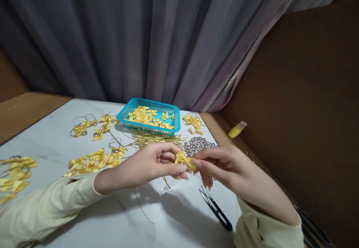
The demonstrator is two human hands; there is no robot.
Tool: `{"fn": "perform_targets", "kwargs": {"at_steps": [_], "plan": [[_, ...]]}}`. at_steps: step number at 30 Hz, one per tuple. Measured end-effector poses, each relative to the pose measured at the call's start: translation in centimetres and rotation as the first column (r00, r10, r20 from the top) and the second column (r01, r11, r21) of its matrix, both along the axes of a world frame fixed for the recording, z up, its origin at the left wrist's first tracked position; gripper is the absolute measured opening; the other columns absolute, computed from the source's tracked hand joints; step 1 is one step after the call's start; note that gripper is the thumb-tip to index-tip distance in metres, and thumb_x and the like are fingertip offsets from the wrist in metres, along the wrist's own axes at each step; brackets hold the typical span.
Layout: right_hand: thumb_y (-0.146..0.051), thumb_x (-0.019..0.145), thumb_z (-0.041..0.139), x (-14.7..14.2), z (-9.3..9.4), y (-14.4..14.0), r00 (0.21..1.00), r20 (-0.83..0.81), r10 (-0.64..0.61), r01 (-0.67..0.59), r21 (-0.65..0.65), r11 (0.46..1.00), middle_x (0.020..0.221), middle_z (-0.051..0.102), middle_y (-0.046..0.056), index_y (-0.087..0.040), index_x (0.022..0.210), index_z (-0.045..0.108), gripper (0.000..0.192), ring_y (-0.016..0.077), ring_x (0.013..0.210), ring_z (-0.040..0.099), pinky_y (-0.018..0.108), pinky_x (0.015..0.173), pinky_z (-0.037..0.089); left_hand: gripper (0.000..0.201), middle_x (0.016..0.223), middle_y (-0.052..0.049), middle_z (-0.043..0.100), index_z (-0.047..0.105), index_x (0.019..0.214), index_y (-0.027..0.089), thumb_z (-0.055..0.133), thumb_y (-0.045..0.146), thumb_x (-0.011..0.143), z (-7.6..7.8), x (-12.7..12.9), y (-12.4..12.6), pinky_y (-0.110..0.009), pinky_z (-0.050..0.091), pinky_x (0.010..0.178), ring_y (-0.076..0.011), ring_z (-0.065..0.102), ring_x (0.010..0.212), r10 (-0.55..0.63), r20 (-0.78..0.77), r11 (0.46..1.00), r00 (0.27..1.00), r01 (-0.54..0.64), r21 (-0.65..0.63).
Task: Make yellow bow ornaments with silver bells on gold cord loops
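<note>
Between my two hands, above the table, is a yellow ribbon bow [183, 159]. My left hand [158, 162] pinches its left side between thumb and fingers. The fingers of my right hand [221, 164] are closed on its right end. A thin gold cord seems to trail below the right fingers. Just behind the hands lie a heap of silver bells or beads [198, 145], too small to tell which, and a bundle of gold cords [154, 138]. Thread snips [215, 207] with black handles rest on the table below my right hand.
A blue plastic basket [176, 127] with many yellow bows stands at the back. More yellow bows lie in groups at left [94, 162], far left [17, 175] and right of the basket [193, 122]. A yellow tube [237, 129] lies near the brown side panel [303, 91]. A curtain hangs behind.
</note>
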State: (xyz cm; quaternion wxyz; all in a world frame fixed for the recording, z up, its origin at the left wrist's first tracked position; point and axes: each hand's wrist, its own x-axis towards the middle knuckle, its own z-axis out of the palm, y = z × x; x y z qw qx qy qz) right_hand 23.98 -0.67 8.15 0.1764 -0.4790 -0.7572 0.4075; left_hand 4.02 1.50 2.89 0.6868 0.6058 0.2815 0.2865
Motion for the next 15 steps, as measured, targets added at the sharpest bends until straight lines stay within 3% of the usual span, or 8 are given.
{"fn": "perform_targets", "kwargs": {"at_steps": [7, 15], "plan": [[-0.043, 0.087, 0.053, 0.04, 0.13, 0.0, 0.999, -0.039, 0.001, -0.003, -0.045, 0.999, 0.055, 0.057, 0.0, -0.016, 0.082, 0.07, 0.033, 0.0111, 0.054, 0.055, 0.022, 0.054, 0.044, 0.017, 0.087, -0.002, 0.071, 0.063, 0.09, 0.015, 0.071, 0.021, 0.076, 0.09, -0.05, 0.04, -0.025, 0.051, 0.078, -0.0164, 0.067, 0.087, -0.007, 0.004, 1.0, 1.0, 0.007, 0.001], [-0.039, 0.086, 0.056, -0.09, 0.07, 0.13, 0.996, -0.085, -0.013, 0.006, -0.092, 0.996, 0.059, 0.06, 0.0, -0.014, 0.088, 0.069, 0.028, 0.0102, 0.055, 0.056, 0.021, 0.055, 0.045, 0.013, 0.079, 0.001, 0.069, 0.064, 0.085, 0.015, 0.059, 0.027, 0.087, 0.15, -0.19, -0.27, -0.023, 0.055, 0.074, -0.0159, 0.071, 0.079, 0.031, 0.074, 0.999, 0.997, -0.029, -0.017]]}}
